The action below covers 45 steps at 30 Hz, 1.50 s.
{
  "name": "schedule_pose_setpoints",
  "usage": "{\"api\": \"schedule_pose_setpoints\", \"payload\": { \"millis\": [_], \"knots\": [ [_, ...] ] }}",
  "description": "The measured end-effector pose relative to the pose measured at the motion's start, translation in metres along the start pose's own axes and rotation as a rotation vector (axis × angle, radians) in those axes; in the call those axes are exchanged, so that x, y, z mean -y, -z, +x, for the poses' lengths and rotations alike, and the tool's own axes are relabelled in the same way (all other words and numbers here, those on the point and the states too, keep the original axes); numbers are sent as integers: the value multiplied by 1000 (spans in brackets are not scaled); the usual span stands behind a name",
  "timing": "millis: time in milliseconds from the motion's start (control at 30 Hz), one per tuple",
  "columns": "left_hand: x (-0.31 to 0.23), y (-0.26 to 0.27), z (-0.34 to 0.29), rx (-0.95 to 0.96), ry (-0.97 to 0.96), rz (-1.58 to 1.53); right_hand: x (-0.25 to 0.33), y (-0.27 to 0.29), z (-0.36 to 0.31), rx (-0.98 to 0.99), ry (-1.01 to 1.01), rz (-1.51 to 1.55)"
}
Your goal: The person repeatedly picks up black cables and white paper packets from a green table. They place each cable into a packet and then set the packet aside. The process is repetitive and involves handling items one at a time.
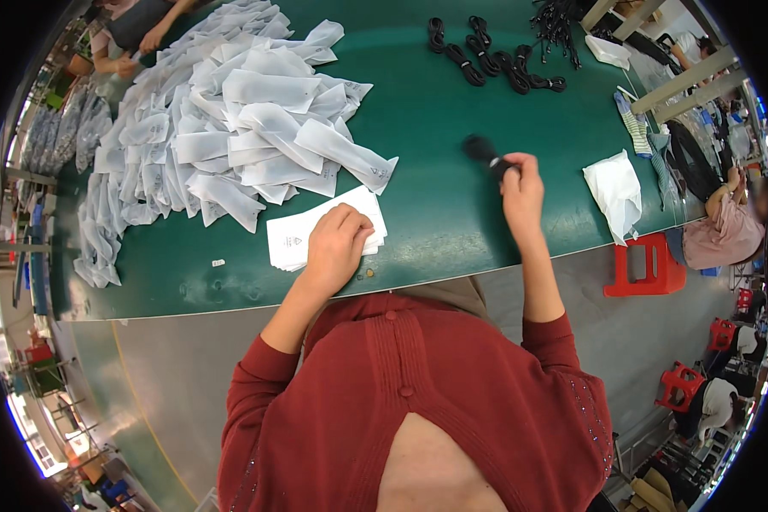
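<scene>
My left hand (340,243) rests on a stack of flat white bags (290,235) near the table's front edge, its fingers curled together at the stack's right side. Whether it pinches the top bag is hard to make out. To the right, my right hand (523,192) grips a coiled black cable (485,154) above the green table. The cable is smeared by motion. Farther back lie several coiled black cables (463,65), bundled in figure-eight shapes. A large heap of filled translucent white bags (256,128) covers the table's left part.
A white plastic bag (614,194) lies at the right edge, near a red stool (646,266). Loose black cables (556,30) sit at the back right beside metal posts (687,81). Another person's hand (154,38) is beyond the heap; a seated person (721,226) is at right.
</scene>
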State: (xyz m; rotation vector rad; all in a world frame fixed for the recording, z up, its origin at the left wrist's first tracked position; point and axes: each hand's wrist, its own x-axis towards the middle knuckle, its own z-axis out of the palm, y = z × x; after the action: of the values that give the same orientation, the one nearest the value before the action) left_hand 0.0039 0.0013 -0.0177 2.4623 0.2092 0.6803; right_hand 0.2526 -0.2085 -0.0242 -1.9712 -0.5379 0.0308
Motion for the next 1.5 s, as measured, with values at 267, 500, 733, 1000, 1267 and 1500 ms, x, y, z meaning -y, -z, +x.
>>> {"api": "schedule_pose_setpoints", "payload": {
  "millis": [267, 500, 733, 1000, 1267, 1500],
  "knots": [
    [-2, 7, 0, -23, 436, -424, 68, -32, -70, 300, 370, 150],
    [-1, 9, 0, -46, 453, -603, 66, -33, -73, 470, 597, 47],
    [-18, 16, 7, 45, 262, -505, 65, -34, -71, 606, 477, 130],
    [-28, 25, 23, 6, 143, -418, 76, -59, -84, 647, 100, 536],
    [-22, 47, 73, -20, 283, -807, 105, -57, -39, 544, 509, 480],
    [-8, 38, 99, -21, 356, -1052, 118, -59, -17, 390, 695, 246]
  ]
}}
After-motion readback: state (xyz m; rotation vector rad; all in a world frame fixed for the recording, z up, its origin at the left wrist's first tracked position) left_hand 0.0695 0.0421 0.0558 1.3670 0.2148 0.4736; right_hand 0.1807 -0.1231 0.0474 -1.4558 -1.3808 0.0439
